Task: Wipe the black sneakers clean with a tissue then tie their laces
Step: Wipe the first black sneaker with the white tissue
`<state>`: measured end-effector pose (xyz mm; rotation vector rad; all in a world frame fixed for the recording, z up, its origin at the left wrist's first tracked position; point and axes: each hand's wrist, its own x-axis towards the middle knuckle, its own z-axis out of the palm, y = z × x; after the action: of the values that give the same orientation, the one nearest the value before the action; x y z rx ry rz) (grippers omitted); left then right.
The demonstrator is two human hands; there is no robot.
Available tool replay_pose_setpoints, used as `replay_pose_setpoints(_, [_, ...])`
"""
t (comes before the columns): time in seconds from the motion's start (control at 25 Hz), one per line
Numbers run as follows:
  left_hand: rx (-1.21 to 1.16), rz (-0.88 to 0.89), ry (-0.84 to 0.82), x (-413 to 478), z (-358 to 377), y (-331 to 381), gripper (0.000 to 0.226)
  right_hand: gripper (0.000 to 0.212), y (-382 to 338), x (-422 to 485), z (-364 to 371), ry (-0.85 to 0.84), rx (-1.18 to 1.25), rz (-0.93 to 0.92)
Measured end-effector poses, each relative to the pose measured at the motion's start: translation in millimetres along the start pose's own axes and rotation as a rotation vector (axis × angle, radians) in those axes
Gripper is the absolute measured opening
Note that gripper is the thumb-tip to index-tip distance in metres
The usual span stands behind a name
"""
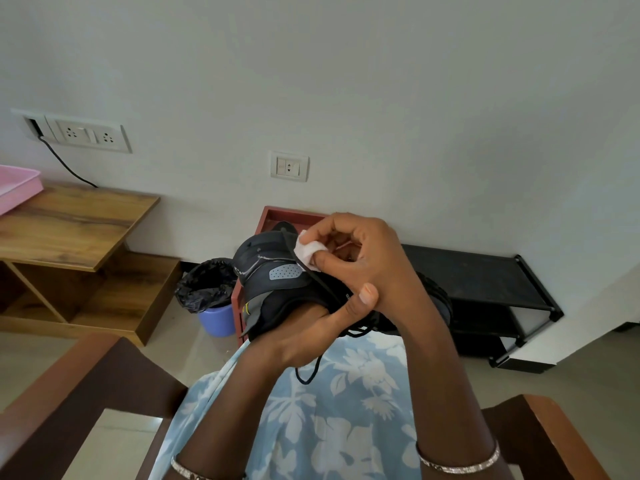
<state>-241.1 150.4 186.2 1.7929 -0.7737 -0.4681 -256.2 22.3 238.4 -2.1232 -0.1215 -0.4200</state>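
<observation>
Black fabric sneaker with grey side patch [277, 282] held above lap. Left hand [304, 327] is inside the opening, thumb outside on the collar. Right hand [363, 261] pinches small folded white tissue [308, 252] against the upper. Loose black lace [310, 372] dangles; risk: lace snags fingers, tissue shreds under pressure.

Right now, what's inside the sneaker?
The left hand is pushed into the black sneaker; its fingers are hidden inside. Thumb stays outside. The right hand presses a tissue on top.
</observation>
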Motion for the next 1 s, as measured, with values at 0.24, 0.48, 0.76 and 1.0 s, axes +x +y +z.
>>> replay_pose_setpoints(0.24, [-0.015, -0.005, 0.022, -2.7, -10.4, 6.4, 0.041, 0.02, 14.8, -11.0, -30.8, 0.015, -0.325, 0.107])
replay_pose_setpoints(0.48, [0.008, 0.02, -0.012, -0.4, -3.3, 2.7, 0.071, 0.019, -3.8, -4.1, 0.5, 0.052, -0.16, -0.078])
replay_pose_setpoints(0.76, [0.024, 0.017, 0.019, -3.4, -13.0, 5.0, 0.058, 0.025, 17.3, -15.8, -35.0, 0.06, -0.323, -0.026])
replay_pose_setpoints(1.0, [0.043, 0.023, 0.051, -1.2, -18.2, 5.9, 0.056, 0.026, 23.9, -20.5, -30.6, 0.06, -0.515, 0.02])
